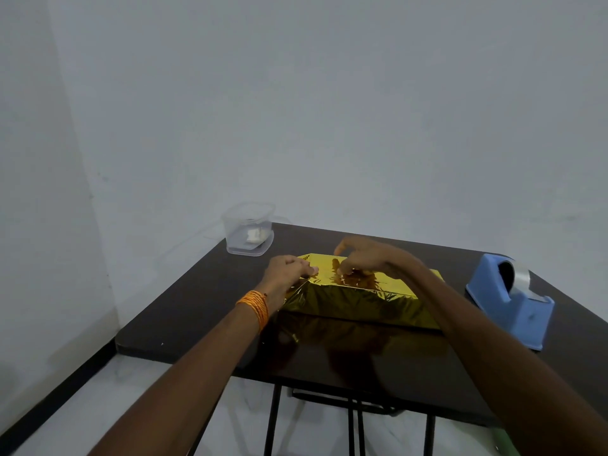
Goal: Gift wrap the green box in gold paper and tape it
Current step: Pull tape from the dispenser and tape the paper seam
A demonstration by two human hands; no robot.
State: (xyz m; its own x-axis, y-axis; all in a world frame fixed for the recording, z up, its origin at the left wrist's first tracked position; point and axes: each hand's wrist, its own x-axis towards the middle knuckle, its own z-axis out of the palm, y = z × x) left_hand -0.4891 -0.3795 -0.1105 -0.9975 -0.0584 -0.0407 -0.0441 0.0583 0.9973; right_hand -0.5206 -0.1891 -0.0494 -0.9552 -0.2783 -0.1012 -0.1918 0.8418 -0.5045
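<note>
A box wrapped in shiny gold paper [358, 302] lies in the middle of the dark table [184, 311]; no green shows through the wrapping. My left hand [286, 273], with orange thread around the wrist, presses on the box's left top corner. My right hand [365, 258] rests its fingertips on the top face, near the middle, with the index finger raised. I cannot tell whether tape lies under the fingers. A blue tape dispenser [510, 302] with a roll of clear tape stands to the right of the box.
A clear plastic container [248, 230] with something white inside stands at the table's far left corner. A white wall runs close behind the table. Black table legs [272, 419] and a pale floor show below the near edge.
</note>
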